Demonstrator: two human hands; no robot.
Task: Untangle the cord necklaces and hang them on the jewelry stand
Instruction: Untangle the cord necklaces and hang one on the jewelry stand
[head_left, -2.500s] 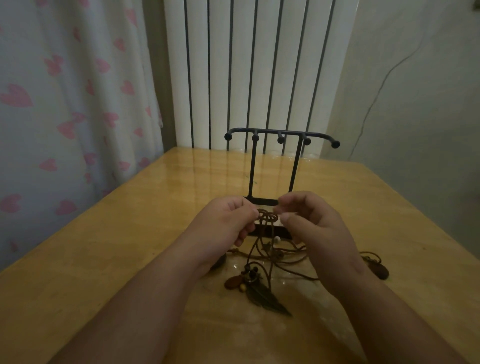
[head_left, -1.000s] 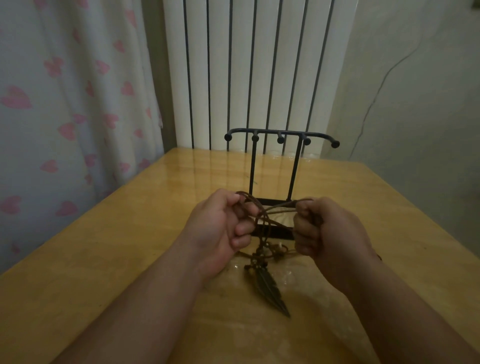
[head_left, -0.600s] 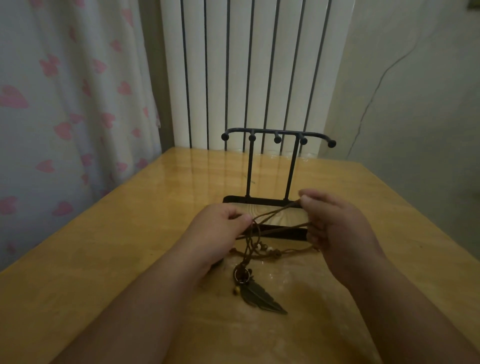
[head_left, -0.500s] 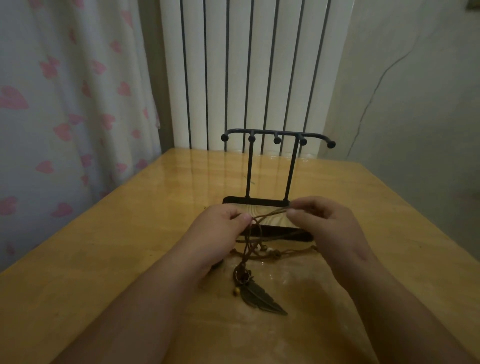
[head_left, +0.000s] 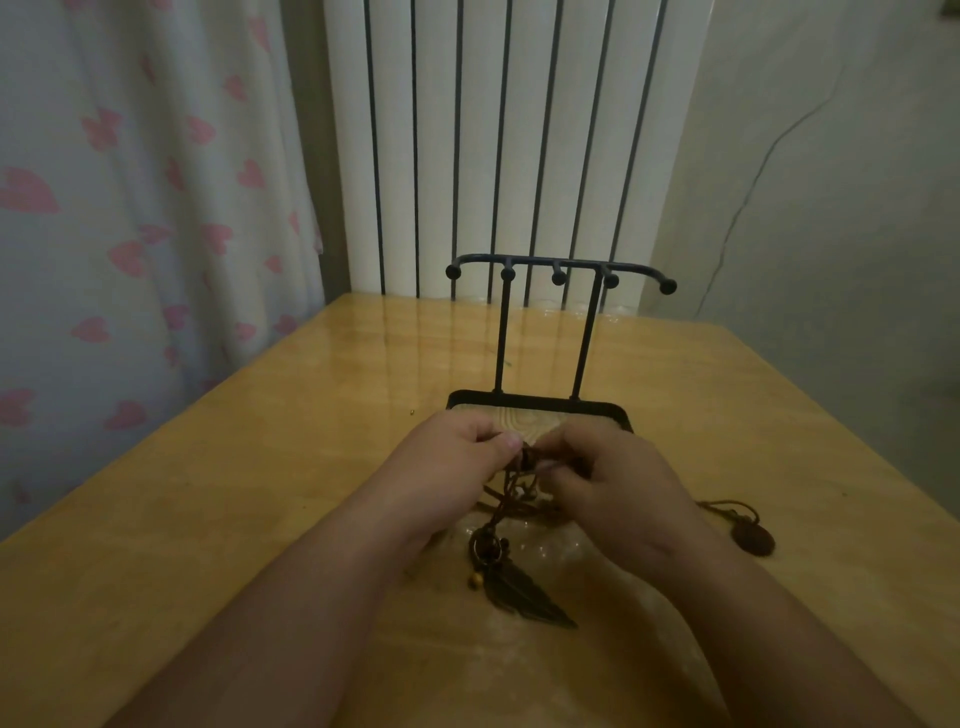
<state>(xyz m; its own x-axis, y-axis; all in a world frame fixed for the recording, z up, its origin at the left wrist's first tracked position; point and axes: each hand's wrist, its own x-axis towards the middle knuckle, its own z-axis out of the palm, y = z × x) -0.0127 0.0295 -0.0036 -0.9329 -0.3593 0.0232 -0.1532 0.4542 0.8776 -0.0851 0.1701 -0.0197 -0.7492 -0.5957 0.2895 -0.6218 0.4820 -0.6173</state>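
A tangle of brown cord necklaces (head_left: 511, 496) hangs between my hands just in front of the black jewelry stand (head_left: 558, 332). My left hand (head_left: 447, 473) and my right hand (head_left: 608, 483) meet at a knot, each pinching the cords with fingertips. A dark leaf pendant (head_left: 524, 592) with small beads lies on the table below the tangle. A round dark pendant (head_left: 752, 540) on its own cord lies to the right of my right wrist. The stand's hooks carry nothing.
The yellow wooden table (head_left: 260, 493) runs back to a white ribbed radiator (head_left: 498, 145). A curtain with pink hearts (head_left: 130, 208) hangs along the left edge. A grey wall with a thin wire (head_left: 753, 171) stands at the right.
My hands, which had pulled apart with cords stretched between them, have come together at the knot. The round pendant has come into view at the right.
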